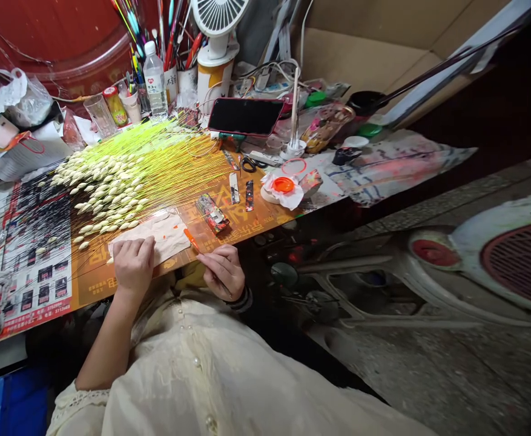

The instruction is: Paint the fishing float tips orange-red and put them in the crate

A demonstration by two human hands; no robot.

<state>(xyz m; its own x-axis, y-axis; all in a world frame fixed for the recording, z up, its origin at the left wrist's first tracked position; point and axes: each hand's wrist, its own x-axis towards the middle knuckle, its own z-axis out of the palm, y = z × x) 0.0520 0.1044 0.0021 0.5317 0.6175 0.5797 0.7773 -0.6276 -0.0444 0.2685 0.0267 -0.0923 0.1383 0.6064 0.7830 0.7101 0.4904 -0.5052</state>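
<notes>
**A:** What are the hands doing?

**B:** The right hand (222, 272) is closed in a pinch on an orange-tipped stick (191, 240). It holds the stick low and slanted, with the coloured end over the desk's (242, 227) near edge, probably to keep the wet tip off the sleeve. The left hand (133, 263) lies knuckles up on a stained cloth (168, 233), fingers curled under. Whether it grips anything beneath, I can't tell. It looks to be pinning the cloth flat.

**A:** And the cloth?

**B:** It's at the near edge, between the two hands and smeared orange. That seems a handy spot for wiping.

**A:** Further out?

**B:** White-bodied floats (106, 184) lie just beyond the cloth. Their yellow-green stems fan toward the far edge, so I'd guess they're spread out to keep them from touching. A small printed packet (212, 213) sits right of the cloth. An orange lid (284, 184) rests on tissue toward the right edge, within the right hand's reach.

**A:** The back?

**B:** Along the far edge there's a dark phone (246, 115) propped up, a water bottle (155, 79) and a small fan (217, 18).
</notes>
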